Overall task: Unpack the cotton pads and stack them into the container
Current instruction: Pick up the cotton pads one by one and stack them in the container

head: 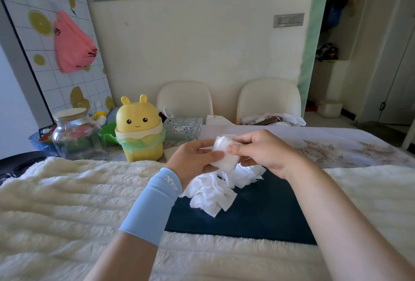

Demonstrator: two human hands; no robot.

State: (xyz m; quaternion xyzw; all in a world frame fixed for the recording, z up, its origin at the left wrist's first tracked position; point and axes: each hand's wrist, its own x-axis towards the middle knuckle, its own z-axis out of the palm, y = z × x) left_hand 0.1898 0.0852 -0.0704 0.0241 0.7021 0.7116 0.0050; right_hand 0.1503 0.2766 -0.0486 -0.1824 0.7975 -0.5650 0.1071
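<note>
Cotton pads, the loose white square ones, are mostly lying in a rumpled heap on the dark blue mat, right below the hands. The rest look like they're already inside the small clear plastic container, which is held up in the air just above that heap, not resting on anything. The left hand has its fingers curled under and around its side of the container, thumb on the front. The right hand is pinching the other side, thumb pressed on the front face and fingers wrapped behind. So both hands are clamped on the same thing, and neither has a loose pad in it.

My take on doing this bit well: it looks like the squaring-up stage, pressing the stack flat so more will fit. I'd hold the container with the left hand only and free up the right one for picking. The pads look soft and floppy, so grab a few at once, line the edges up, then slide them in flat rather than stuffing. I can't tell from here which end is open or how full it is, since it's all white on clear. Also watch the fluffy cream blanket around the mat. Fluff probably sticks to cotton, so I'd work over the mat.
</note>
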